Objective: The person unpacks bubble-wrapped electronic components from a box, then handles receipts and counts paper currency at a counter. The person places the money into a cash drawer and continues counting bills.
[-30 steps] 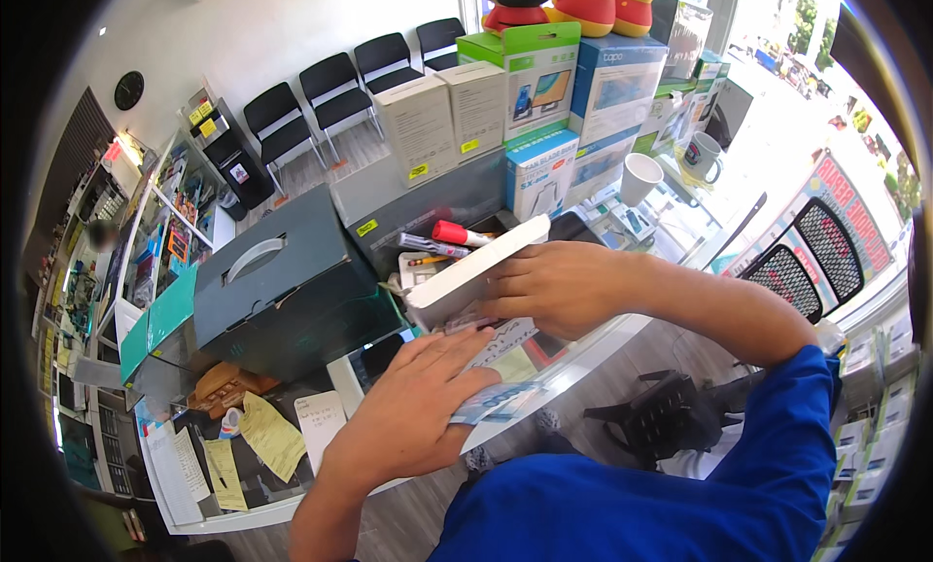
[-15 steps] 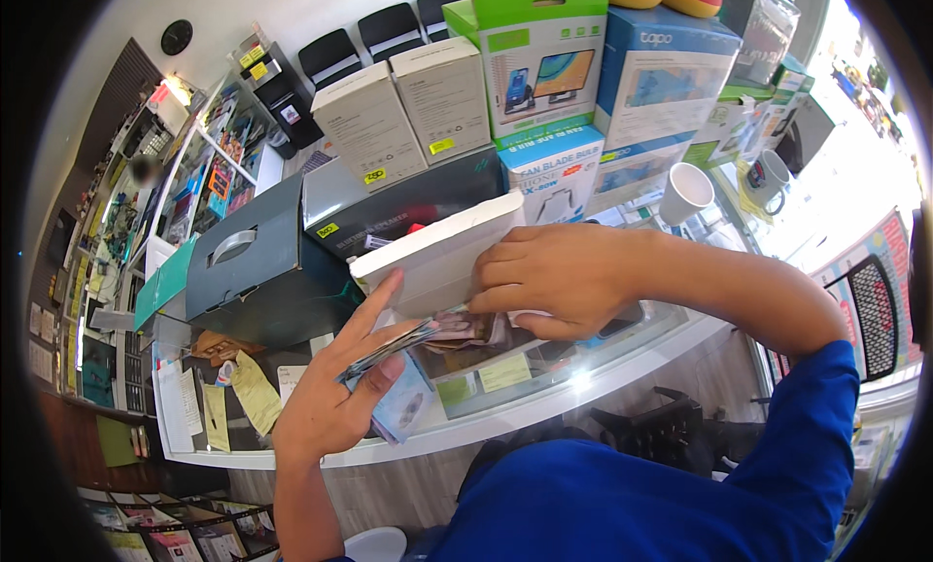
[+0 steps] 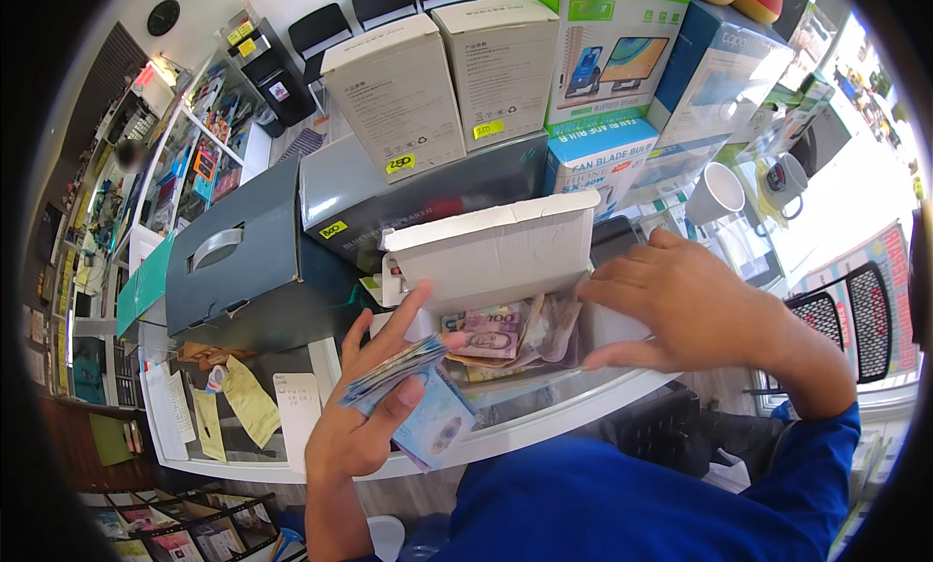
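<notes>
A white cardboard box point(image 3: 501, 246) stands on the glass counter with its lid raised. Inside it lie loose banknotes point(image 3: 491, 340), mostly purple and brown. My left hand point(image 3: 352, 431), at the box's left end, is closed on a folded wad of banknotes point(image 3: 432, 411), pinched between thumb and fingers; a blue note hangs lowest. At the box's right end is my right hand point(image 3: 685, 295), thumb and fingers apart around the white side flap point(image 3: 617, 327), with nothing visible held. Whether its fingertips touch the box, I cannot tell.
Behind the box stand a black speaker box point(image 3: 428, 197), two grey-white boxes point(image 3: 398, 100) and a blue-white bulb box point(image 3: 598, 168). A dark handled case point(image 3: 233, 270) is at left, a white cup point(image 3: 716, 194) and a mug point(image 3: 783, 180) at right. Yellow notes point(image 3: 253, 402) lie at the counter's left.
My right hand has drawn back out of the box to its right end and spread, exposing the banknotes inside. My left hand keeps its wad. The view has shifted.
</notes>
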`<act>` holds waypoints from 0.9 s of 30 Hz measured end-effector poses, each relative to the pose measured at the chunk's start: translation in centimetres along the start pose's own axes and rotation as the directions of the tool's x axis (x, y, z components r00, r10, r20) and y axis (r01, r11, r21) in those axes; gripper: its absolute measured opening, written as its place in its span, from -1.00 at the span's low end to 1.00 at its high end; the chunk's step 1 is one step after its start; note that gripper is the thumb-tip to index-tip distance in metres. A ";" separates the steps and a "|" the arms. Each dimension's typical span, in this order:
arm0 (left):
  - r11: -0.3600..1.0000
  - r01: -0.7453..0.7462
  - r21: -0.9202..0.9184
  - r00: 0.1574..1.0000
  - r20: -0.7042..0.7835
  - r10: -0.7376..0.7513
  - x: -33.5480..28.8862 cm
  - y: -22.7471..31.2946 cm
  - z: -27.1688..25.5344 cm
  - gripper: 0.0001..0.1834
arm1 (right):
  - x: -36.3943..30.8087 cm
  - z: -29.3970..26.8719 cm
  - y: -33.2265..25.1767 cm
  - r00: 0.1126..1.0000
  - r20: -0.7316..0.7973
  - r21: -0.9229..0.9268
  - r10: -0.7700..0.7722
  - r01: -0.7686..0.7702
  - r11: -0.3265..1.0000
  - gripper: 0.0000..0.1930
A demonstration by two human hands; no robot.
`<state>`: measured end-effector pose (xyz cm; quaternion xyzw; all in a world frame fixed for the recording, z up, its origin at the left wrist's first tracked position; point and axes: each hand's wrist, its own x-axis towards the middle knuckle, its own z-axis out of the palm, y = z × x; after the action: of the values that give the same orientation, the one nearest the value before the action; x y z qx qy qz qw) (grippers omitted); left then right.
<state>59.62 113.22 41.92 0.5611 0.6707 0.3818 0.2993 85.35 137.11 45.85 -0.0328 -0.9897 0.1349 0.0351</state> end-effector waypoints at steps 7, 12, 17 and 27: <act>0.999 -0.046 -0.019 0.997 -0.055 0.045 -0.2 -0.5 0.7 -0.35 | 4.7 1.5 -5.0 0.979 0.198 -0.036 0.054 -0.047 0.998 -0.49; 0.999 -0.025 -0.038 0.999 -0.028 0.024 -0.3 -0.6 0.5 -0.36 | 6.2 2.5 -4.2 0.953 0.292 -0.020 0.079 -0.077 0.997 -0.58; 0.998 -0.030 -0.060 1.000 -0.008 0.030 -0.3 -0.7 0.6 -0.33 | 7.8 4.0 -5.4 0.933 0.343 -0.089 0.111 -0.085 0.992 -0.71; 0.996 -0.051 -0.076 0.997 -0.066 0.046 -0.9 -1.6 0.8 -0.16 | 2.4 -2.0 -2.2 0.952 0.006 0.489 0.307 -0.270 0.829 -0.83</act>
<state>59.63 112.39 40.15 0.5524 0.6509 0.4327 0.2898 82.99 135.71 48.49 -0.1768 -0.9059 0.3805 0.0576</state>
